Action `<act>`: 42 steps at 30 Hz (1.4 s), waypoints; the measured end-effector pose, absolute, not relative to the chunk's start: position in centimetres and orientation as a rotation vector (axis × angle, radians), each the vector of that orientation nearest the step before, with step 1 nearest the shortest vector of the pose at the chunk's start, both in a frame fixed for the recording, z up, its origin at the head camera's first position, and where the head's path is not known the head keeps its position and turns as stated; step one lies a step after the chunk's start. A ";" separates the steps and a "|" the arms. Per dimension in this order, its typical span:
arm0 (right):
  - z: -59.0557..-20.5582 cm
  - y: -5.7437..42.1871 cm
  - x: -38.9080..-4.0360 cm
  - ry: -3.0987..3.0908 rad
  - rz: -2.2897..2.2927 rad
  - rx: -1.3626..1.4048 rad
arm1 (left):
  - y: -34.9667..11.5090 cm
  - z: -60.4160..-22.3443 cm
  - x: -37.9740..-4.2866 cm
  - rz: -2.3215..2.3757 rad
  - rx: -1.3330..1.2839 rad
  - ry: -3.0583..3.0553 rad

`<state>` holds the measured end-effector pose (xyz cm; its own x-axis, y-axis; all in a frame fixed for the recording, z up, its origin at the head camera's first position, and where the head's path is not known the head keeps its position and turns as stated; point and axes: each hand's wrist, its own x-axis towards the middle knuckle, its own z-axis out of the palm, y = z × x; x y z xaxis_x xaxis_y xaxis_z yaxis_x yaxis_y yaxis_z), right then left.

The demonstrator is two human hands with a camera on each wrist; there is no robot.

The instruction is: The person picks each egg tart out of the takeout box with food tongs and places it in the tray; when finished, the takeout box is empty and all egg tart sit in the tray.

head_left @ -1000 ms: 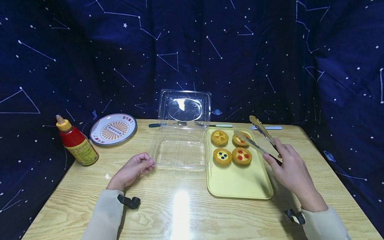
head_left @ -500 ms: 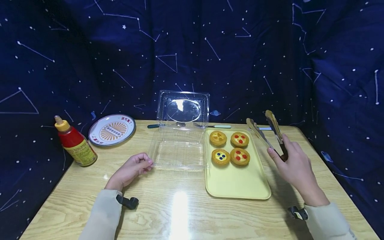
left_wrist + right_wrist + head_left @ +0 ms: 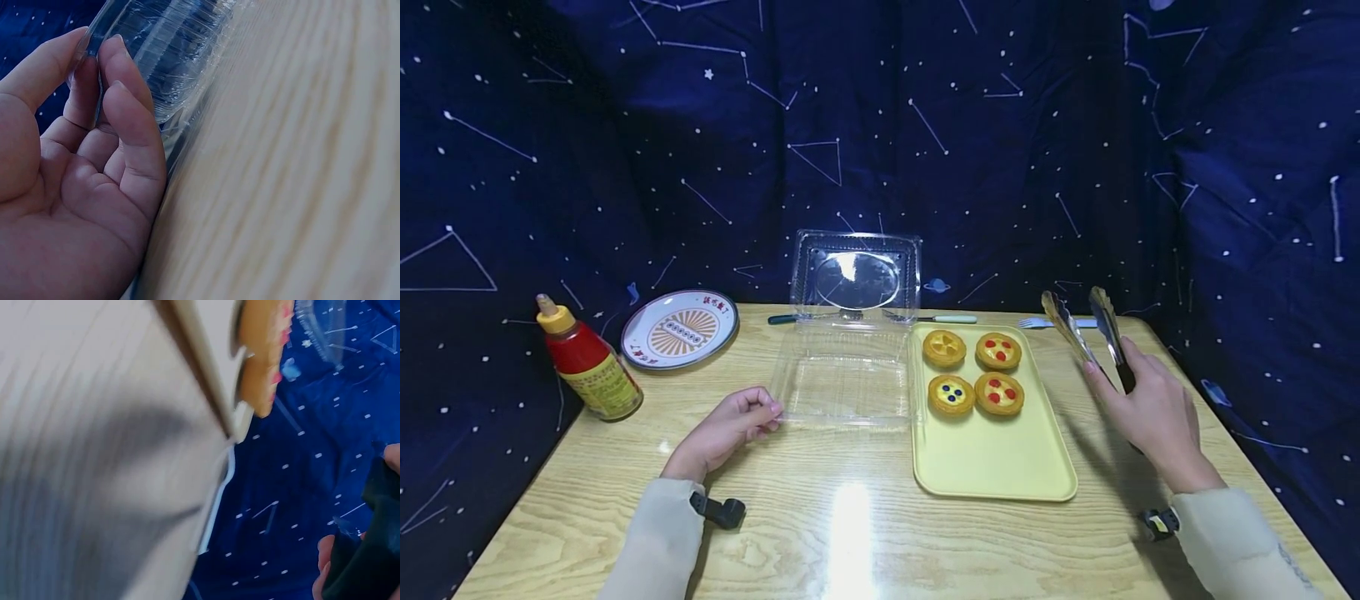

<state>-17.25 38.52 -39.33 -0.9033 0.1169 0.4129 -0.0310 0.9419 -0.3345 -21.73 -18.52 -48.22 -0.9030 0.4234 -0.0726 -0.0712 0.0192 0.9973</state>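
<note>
My left hand [image 3: 730, 429] pinches the near left corner of a clear plastic clamshell box [image 3: 850, 383], whose lid stands up behind its base. In the left wrist view the thumb and fingertips meet on the box's rim [image 3: 94, 40]. My right hand [image 3: 1157, 408] holds metal tongs [image 3: 1107, 321] by their dark handles, tips spread with nothing between them, over the table right of a yellow tray [image 3: 992, 458]. On that tray sit several tarts: one with yellow pieces [image 3: 944, 348], one with blue dots [image 3: 951, 395], and two with red dots [image 3: 999, 393].
Forks with a dark green handle [image 3: 781, 319] and a pale green handle [image 3: 955, 318] lie behind the box. A light blue fork [image 3: 1036, 322] lies beyond the tongs. At the left are a patterned plate [image 3: 681, 329] and a red squeeze bottle [image 3: 598, 375]. A starry curtain [image 3: 880, 125] hangs behind.
The right hand has drawn the tongs rightward, from over the tarts to beside the tray. The left hand keeps its pinch on the box, and the tarts stay put.
</note>
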 end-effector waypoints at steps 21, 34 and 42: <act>-42.6 42.2 -19.0 -2.995 0.413 -0.117 | -18.7 -47.7 -21.5 1.878 0.411 2.041; -44.5 42.2 -19.1 -3.149 0.425 -0.108 | -18.7 -47.2 -21.1 1.829 0.379 2.070; -44.8 42.1 -18.7 -3.236 0.438 -0.141 | -18.6 -47.4 -21.1 1.811 0.382 2.082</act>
